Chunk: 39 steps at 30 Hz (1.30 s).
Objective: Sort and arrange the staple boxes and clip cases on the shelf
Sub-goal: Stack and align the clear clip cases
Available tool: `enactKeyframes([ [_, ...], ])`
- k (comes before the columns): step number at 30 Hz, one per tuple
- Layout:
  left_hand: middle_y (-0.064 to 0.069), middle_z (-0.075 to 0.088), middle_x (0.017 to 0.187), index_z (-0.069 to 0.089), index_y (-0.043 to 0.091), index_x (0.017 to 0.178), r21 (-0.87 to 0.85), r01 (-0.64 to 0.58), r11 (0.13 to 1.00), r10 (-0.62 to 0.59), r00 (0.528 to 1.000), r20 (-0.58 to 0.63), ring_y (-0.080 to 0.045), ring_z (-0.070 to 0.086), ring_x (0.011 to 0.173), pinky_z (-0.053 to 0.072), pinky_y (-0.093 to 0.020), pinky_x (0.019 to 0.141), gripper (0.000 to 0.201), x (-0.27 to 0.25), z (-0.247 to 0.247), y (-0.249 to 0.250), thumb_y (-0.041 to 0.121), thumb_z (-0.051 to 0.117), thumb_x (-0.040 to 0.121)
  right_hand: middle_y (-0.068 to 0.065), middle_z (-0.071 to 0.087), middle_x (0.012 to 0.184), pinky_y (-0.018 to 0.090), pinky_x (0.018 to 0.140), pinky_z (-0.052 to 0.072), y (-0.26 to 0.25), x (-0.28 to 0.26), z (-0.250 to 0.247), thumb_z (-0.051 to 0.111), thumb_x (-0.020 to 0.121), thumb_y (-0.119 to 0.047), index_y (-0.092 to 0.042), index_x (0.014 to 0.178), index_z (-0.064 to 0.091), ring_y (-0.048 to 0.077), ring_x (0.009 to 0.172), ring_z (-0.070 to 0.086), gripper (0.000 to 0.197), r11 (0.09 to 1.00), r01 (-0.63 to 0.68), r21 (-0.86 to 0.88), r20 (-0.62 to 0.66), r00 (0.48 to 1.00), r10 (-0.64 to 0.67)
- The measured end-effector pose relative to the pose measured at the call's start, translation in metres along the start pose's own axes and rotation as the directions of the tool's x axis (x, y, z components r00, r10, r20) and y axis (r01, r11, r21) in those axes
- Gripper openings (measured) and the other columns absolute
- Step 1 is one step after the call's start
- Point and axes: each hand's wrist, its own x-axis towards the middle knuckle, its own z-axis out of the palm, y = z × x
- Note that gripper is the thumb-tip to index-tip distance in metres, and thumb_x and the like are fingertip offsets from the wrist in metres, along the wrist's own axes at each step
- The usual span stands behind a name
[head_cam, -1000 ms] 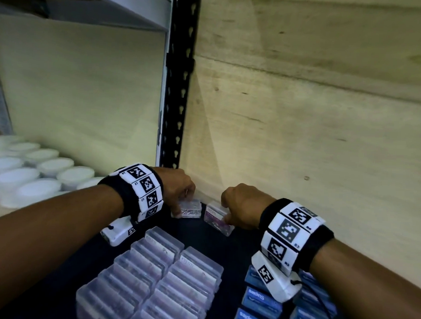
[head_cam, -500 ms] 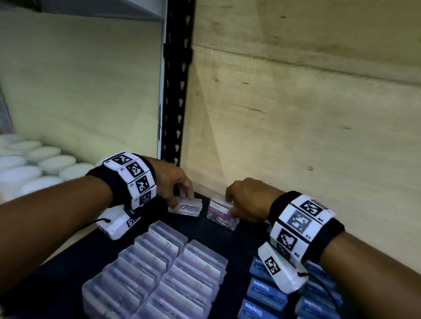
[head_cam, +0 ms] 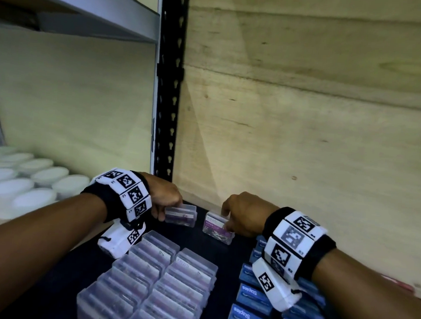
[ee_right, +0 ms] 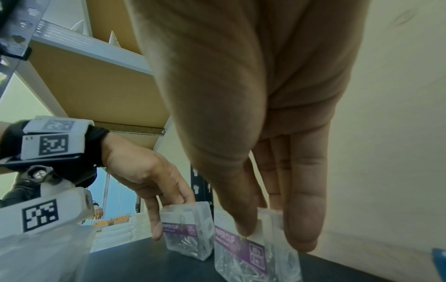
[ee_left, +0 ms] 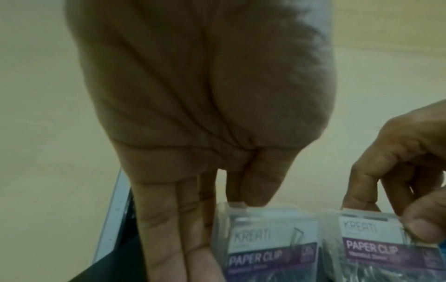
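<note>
Left hand and right hand drawn back from rear wall toward near rows; each paper clip case, left and right, now tipped upright off shelf

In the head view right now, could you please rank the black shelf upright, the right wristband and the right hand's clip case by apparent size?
1. black shelf upright
2. right wristband, though nearness to the camera enlarges it
3. clip case pinched by the right hand

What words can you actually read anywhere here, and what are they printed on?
"KREATI": clear clip case held by the left hand, and the case held by the right hand.
"PAPER CLIP": both cases' purple labels.
"Staples": blue boxes, upside down.
Smaller print and wristband marker numbers: too blurred.
</note>
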Motion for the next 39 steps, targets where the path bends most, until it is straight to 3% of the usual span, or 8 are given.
enactKeyframes([
  [5, -0.017, 0.071, 0.105, 0.061, 0.013, 0.116, 0.028, -0.003, 1.0, 0.005, 0.998, -0.057, -0.023, 0.068, 0.087, 0.055, -0.032, 0.081, 0.029, -0.002, -0.002, 0.002, 0.029, 0.05, 0.095, 0.012, 0.069, 0.115, 0.035, 0.087, 0.054, -0.001, -0.003, 0.0, 0.063, 0.095, -0.026, -0.004, 0.123, 0.064, 0.028, 0.104, 0.065, 0.035, 1.0, -0.005, 0.009, 0.004, 1.0, 0.005],
  [9, -0.002, 0.068, 0.113, 0.055, 0.027, 0.123, 0.198, -0.078, 0.977, 0.085, 0.996, -0.03, -0.018, 0.067, 0.099, 0.053, -0.031, 0.087, 0.038, -0.01, -0.005, 0.0, 0.023, 0.067, 0.087, 0.013, 0.068, 0.117, 0.034, 0.086, 0.053, -0.004, -0.007, -0.004, 0.064, 0.095, -0.028, -0.005, 0.124, 0.064, 0.027, 0.104, 0.065, 0.037, 1.0, 0.005, -0.01, 0.009, 1.0, -0.005],
  [12, 0.009, 0.064, 0.116, 0.056, 0.032, 0.125, 0.322, -0.11, 0.94, 0.127, 0.991, -0.032, -0.014, 0.062, 0.105, 0.048, -0.024, 0.087, 0.038, -0.018, -0.006, 0.0, 0.024, 0.066, 0.09, 0.012, 0.069, 0.114, 0.034, 0.084, 0.053, -0.007, -0.012, -0.007, 0.066, 0.093, -0.031, -0.005, 0.122, 0.065, 0.026, 0.102, 0.066, 0.038, 1.0, 0.022, -0.02, 0.031, 0.999, -0.021],
  [16, 0.016, 0.064, 0.111, 0.059, 0.033, 0.126, 0.379, -0.098, 0.92, 0.097, 0.995, 0.021, -0.008, 0.059, 0.105, 0.046, -0.028, 0.097, 0.039, -0.03, -0.007, 0.002, 0.023, 0.067, 0.089, 0.011, 0.07, 0.116, 0.035, 0.087, 0.053, -0.01, -0.021, -0.011, 0.065, 0.094, -0.032, -0.006, 0.119, 0.067, 0.026, 0.104, 0.066, 0.037, 0.999, 0.047, -0.005, 0.056, 0.997, -0.046],
  [22, 0.017, 0.064, 0.115, 0.059, 0.039, 0.126, 0.423, -0.097, 0.901, 0.082, 0.995, 0.055, -0.008, 0.059, 0.108, 0.047, -0.035, 0.101, 0.043, -0.047, -0.006, -0.002, 0.024, 0.068, 0.087, 0.003, 0.07, 0.115, 0.031, 0.086, 0.051, -0.016, -0.036, -0.011, 0.064, 0.094, -0.033, -0.015, 0.121, 0.068, 0.02, 0.103, 0.064, 0.032, 0.993, 0.091, 0.077, 0.053, 0.994, -0.095],
  [33, 0.011, 0.056, 0.134, 0.053, 0.041, 0.135, 0.383, -0.073, 0.921, 0.056, 0.997, 0.056, -0.01, 0.051, 0.12, 0.043, -0.027, 0.103, 0.049, -0.073, 0.007, 0.007, 0.014, 0.05, 0.095, -0.005, 0.074, 0.104, 0.025, 0.085, 0.053, -0.025, -0.055, -0.01, 0.064, 0.094, -0.034, -0.021, 0.118, 0.069, 0.003, 0.075, 0.062, 0.028, 0.956, 0.133, 0.263, 0.1, 0.981, -0.164],
  [36, 0.008, 0.057, 0.132, 0.055, 0.036, 0.135, 0.336, -0.07, 0.939, 0.054, 0.997, 0.057, -0.011, 0.054, 0.118, 0.045, -0.023, 0.098, 0.045, -0.077, 0.01, 0.008, 0.012, 0.045, 0.098, -0.006, 0.075, 0.101, 0.023, 0.082, 0.054, -0.027, -0.057, -0.009, 0.065, 0.094, -0.035, -0.021, 0.117, 0.07, 0.004, 0.076, 0.066, 0.027, 0.943, 0.137, 0.303, 0.111, 0.978, -0.178],
  [39, 0.011, 0.061, 0.129, 0.06, 0.038, 0.129, 0.306, -0.08, 0.949, 0.061, 0.996, 0.072, -0.008, 0.056, 0.116, 0.044, -0.027, 0.103, 0.037, -0.078, 0.011, 0.004, 0.02, 0.049, 0.099, -0.006, 0.075, 0.1, 0.021, 0.08, 0.052, -0.029, -0.058, -0.008, 0.066, 0.093, -0.036, -0.022, 0.118, 0.069, 0.007, 0.082, 0.07, 0.029, 0.939, 0.128, 0.318, 0.116, 0.978, -0.173],
])
